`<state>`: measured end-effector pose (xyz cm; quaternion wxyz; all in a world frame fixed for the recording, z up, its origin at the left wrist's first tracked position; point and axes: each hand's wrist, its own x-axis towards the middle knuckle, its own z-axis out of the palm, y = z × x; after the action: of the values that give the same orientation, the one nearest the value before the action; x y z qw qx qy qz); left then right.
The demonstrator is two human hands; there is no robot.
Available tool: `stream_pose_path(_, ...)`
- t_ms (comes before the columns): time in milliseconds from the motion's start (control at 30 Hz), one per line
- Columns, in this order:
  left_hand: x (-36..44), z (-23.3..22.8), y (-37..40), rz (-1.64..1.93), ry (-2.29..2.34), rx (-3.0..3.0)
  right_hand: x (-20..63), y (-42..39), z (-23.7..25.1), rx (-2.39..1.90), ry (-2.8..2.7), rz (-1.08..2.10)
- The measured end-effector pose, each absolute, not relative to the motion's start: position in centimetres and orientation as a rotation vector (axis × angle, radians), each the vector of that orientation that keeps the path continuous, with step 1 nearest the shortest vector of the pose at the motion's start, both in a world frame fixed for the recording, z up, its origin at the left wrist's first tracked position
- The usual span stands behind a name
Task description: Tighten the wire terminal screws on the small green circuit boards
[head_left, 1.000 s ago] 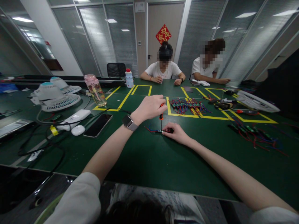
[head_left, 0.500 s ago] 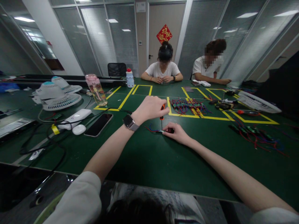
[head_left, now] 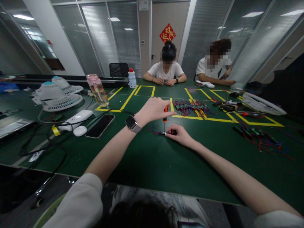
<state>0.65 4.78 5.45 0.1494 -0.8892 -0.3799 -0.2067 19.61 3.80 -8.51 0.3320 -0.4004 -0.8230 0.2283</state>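
Observation:
My left hand (head_left: 154, 110), with a watch on its wrist, is closed around the top of a screwdriver (head_left: 165, 114) with an orange and black handle. The screwdriver stands upright, its tip down on a small circuit board (head_left: 162, 133) that has red and blue wires trailing to the left. My right hand (head_left: 179, 134) rests low on the table, its fingers pinching the board's right end. A dark piece shows between those fingers; I cannot tell what it is.
Wired circuit boards lie bundled (head_left: 193, 107) beyond my hands, and more boards (head_left: 258, 136) are at the right. A phone (head_left: 100, 126), a pink-lidded bottle (head_left: 98, 91) and white fans (head_left: 59, 98) are on the left. Two people sit across the green table (head_left: 147, 164).
My left thumb has extended slightly outward at the screwdriver handle. The screwdriver and board stay in nearly the same place. Across the table, both people's hands have shifted a little.

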Motion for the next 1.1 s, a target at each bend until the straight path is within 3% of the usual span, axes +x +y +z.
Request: stream_pose_path(1100,0.77,5.66,4.31,-0.519,-1.153,-2.530,19.74,4.03,-8.78,-1.047,-2.148,0.589)
